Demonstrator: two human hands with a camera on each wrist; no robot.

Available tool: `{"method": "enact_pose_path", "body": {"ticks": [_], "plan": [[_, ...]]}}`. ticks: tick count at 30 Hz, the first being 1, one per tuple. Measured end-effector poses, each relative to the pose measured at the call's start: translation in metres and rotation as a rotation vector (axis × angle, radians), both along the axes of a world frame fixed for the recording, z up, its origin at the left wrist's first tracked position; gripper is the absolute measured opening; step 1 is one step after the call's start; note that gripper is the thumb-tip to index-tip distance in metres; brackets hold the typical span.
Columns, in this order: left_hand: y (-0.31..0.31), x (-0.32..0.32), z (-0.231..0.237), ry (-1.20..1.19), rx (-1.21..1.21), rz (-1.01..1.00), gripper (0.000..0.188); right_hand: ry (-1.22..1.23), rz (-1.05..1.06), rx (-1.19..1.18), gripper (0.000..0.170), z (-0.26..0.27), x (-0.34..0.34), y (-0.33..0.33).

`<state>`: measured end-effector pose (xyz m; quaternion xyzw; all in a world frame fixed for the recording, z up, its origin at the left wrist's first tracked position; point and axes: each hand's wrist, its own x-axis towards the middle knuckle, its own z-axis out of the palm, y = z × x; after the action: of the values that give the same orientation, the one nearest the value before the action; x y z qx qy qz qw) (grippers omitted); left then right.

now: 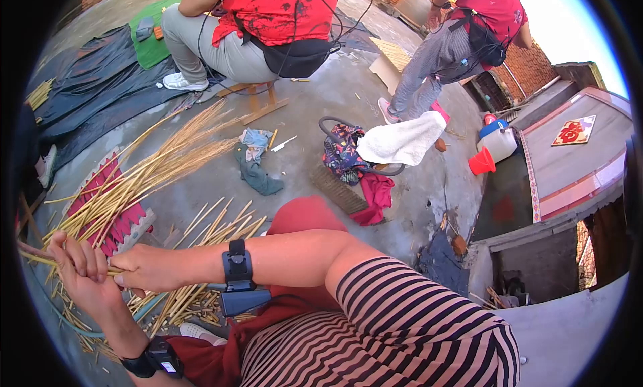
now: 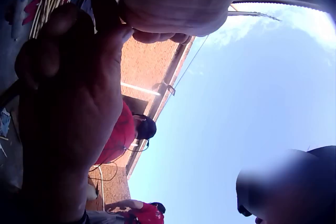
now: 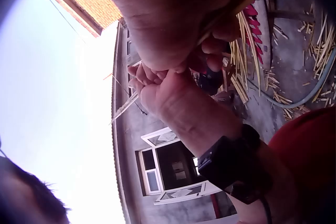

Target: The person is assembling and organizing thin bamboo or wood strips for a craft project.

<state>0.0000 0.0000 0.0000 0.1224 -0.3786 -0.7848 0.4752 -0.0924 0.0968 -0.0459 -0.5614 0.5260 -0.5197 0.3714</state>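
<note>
A thin stalk (image 1: 35,255) is gripped by both hands at the lower left of the head view. It is held by the left hand (image 1: 84,273) in curled fingers, with one end projecting past them; it is clasped by the right hand (image 1: 151,268) in a closed fist, set just beside the left. The exact placing of the fingertips cannot be told (both wrist views are darkened by shadow and crowded by the hands).

Beyond the hands, a bundle of long stalks (image 1: 175,140) with feathery heads is laid across a magenta and white piece (image 1: 128,218) on the concrete floor (image 1: 295,163). Shorter cut lengths (image 1: 207,243) are scattered near the right forearm, and a hose (image 1: 144,308) is seen curving among them.

Farther off, a black sheet (image 1: 90,89) is spread on the floor, with a green mat (image 1: 144,35) placed over part of it. A teal cloth (image 1: 258,176) and a white towel (image 1: 402,140) are noted at mid-distance (the towel is draped beside a dark floral fabric (image 1: 343,152)). Red tops are worn by a seated person (image 1: 234,49) and a second person (image 1: 429,65).
</note>
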Motion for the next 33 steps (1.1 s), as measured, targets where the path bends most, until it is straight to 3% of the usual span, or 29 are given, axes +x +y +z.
{"method": "enact_pose_path", "body": {"ticks": [2, 5, 8, 10, 11, 12, 13, 14, 16, 19, 22, 25, 26, 29, 33], "plan": [[0.010, 0.003, 0.008, 0.079, -0.076, -0.096, 0.030, -0.358, 0.166, 0.113, 0.022, 0.013, -0.003, 0.005], [0.015, 0.002, 0.003, 0.069, -0.144, -0.141, 0.029, -0.349, 0.198, 0.053, 0.022, 0.003, -0.006, 0.007], [0.013, 0.009, 0.005, 0.073, -0.312, -0.313, 0.027, 0.016, 0.059, -0.110, 0.024, 0.013, -0.005, 0.016], [0.012, 0.010, 0.005, 0.086, -0.285, -0.336, 0.027, 0.121, 0.028, -0.149, 0.023, 0.008, -0.005, 0.015], [0.012, 0.011, 0.007, 0.071, -0.248, -0.315, 0.028, 0.139, 0.049, -0.039, 0.022, 0.013, -0.006, 0.015], [0.011, 0.008, 0.009, 0.066, -0.247, -0.345, 0.031, -0.025, 0.100, -0.036, 0.022, 0.009, -0.008, 0.010], [0.013, 0.006, 0.012, 0.067, -0.174, -0.314, 0.033, -0.167, 0.181, 0.148, 0.017, 0.016, -0.010, 0.012], [0.011, 0.013, 0.019, 0.028, -0.165, -0.257, 0.034, -0.136, 0.194, 0.063, 0.015, 0.014, -0.001, 0.006], [-0.005, 0.022, 0.018, 0.071, -0.185, -0.195, 0.036, -0.121, 0.139, 0.196, 0.017, 0.029, -0.008, 0.009], [-0.022, 0.033, 0.018, 0.175, -0.205, -0.203, 0.038, 0.043, 0.041, 0.109, 0.018, 0.011, -0.009, 0.004], [-0.030, 0.041, 0.017, 0.153, -0.175, -0.179, 0.037, 0.076, 0.102, 0.077, 0.018, 0.004, -0.005, 0.007], [-0.029, 0.039, 0.013, 0.142, -0.132, -0.132, 0.035, 0.013, 0.025, 0.098, 0.020, 0.001, 0.001, 0.007], [-0.022, 0.028, 0.012, 0.075, -0.065, 0.122, 0.035, -0.010, -0.002, 0.093, 0.019, -0.007, 0.000, 0.003], [-0.032, 0.025, 0.011, 0.079, 0.017, 0.303, 0.032, 0.088, -0.007, 0.211, 0.020, -0.004, 0.000, -0.003], [-0.036, 0.042, 0.009, 0.211, -0.138, 0.146, 0.021, 0.321, -0.113, -0.072, 0.017, -0.020, 0.020, -0.003]]}}
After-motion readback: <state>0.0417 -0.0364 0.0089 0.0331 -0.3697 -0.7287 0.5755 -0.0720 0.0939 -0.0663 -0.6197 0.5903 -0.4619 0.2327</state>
